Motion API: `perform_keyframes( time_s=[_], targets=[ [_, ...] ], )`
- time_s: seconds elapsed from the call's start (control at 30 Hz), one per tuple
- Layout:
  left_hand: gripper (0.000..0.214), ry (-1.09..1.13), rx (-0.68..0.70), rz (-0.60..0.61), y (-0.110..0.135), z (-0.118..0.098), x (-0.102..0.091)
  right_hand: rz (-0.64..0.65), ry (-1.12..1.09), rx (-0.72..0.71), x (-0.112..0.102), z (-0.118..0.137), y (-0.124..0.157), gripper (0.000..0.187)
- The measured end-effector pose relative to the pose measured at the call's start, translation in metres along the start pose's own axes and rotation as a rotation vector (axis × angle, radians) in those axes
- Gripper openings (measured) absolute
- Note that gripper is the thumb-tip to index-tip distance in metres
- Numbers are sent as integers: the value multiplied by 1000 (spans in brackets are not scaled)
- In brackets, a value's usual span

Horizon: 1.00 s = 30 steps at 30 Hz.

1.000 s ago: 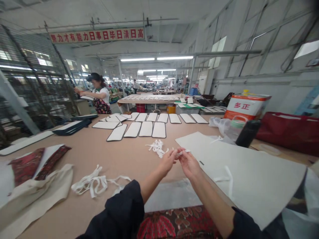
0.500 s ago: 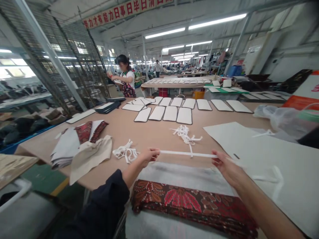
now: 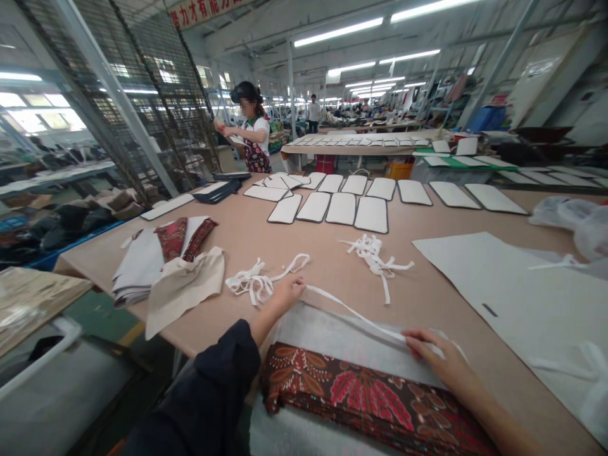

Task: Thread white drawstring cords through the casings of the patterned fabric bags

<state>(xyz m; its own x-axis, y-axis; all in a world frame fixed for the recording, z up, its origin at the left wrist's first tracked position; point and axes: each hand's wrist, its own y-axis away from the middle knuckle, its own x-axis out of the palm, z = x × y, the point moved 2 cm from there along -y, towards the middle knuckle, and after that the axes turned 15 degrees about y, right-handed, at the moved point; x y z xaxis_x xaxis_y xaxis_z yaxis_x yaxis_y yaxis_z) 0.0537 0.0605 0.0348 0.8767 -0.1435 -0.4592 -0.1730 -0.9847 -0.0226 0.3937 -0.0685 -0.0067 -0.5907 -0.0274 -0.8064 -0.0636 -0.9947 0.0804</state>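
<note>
A narrow white fabric strip (image 3: 354, 310) runs between my two hands and sags a little. My left hand (image 3: 289, 292) pinches its left end, beside a small heap of white strips (image 3: 254, 283). At the other end, my right hand (image 3: 439, 354) holds the strip between thumb and fingers, over the right part of a plastic sheet (image 3: 327, 323). Just below lies a folded stack of dark brown fabric (image 3: 351, 392) with red and orange floral print, resting on the plastic. Farther up the table is another tangle of white strips (image 3: 375, 253).
White dark-edged panels (image 3: 313, 206) lie in rows across the brown table (image 3: 247, 240). Folded cloth (image 3: 187, 285) sits at left, a large white sheet (image 3: 517, 285) at right. A co-worker (image 3: 251, 130) stands beyond the table's far left side.
The strip was taut and level; now it sags and slopes down to the right. My right hand has moved lower. The view has shifted, so the surroundings sit farther right.
</note>
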Motion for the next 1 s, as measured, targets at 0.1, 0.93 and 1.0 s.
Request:
perform_keyframes(
  time_s=[0.1, 0.93, 1.0],
  targets=[
    [14, 101, -162, 48, 10, 6, 3, -27, 40, 10, -1, -6, 3, 36],
    [18, -257, -159, -34, 42, 27, 17, -92, 151, -4, 11, -21, -7, 30],
    [19, -274, -161, -29, 42, 27, 17, -103, 153, -13, 11, -19, -7, 31]
  ],
)
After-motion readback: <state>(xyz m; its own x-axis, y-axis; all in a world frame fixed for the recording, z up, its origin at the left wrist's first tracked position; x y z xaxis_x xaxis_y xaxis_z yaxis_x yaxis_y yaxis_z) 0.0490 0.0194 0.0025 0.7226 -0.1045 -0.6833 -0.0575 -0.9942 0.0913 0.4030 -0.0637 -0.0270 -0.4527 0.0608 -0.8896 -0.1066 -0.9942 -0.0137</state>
